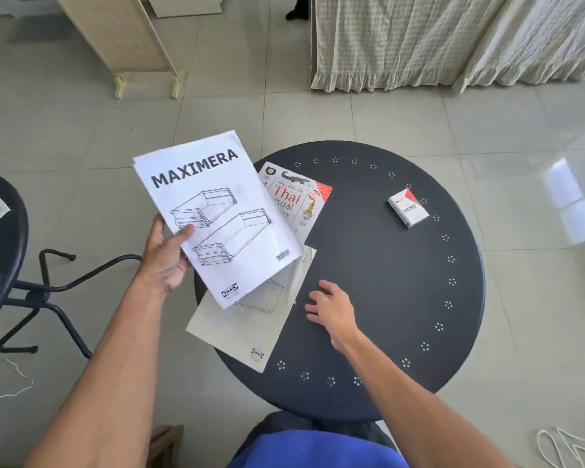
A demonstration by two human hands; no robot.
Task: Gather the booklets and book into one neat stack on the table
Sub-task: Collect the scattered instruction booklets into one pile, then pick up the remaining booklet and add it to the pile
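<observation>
My left hand [164, 256] grips the left edge of a white booklet titled MAXIMERA [217, 214], held tilted above the left side of the round black table [402, 282]. Under it on the table lies a second, cream booklet [247, 329], hanging slightly over the table's left edge. A Thai visual dictionary book [299, 202] lies flat at the table's far left, partly covered by the held booklet. My right hand [333, 310] hovers open over the table just right of the cream booklet, fingers spread, holding nothing.
A small white and red box marked VESS [408, 207] lies at the table's right. A second black table [4, 238] with papers stands at the left, its legs [51, 285] on the tiled floor. Curtains [453, 38] hang behind. White cord [561, 447] lies on the floor.
</observation>
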